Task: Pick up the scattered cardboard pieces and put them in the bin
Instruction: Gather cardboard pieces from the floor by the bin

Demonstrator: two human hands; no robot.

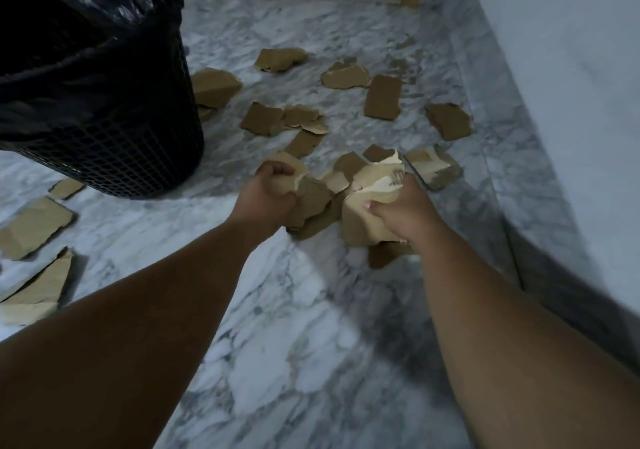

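both bare arms reach forward and down from the bottom corners of the view, drawing closer together toward the middle. the left forearm (145,324) comes up from the lower left and the right forearm (498,327) from the lower right. both wrists look roughly straight. the left hand (273,194) is a fist seen from the back, its fingers curled round a cardboard piece (289,168). the right hand (403,211) is near it but apart, fingers and thumb clenched on a cardboard wad (367,189).
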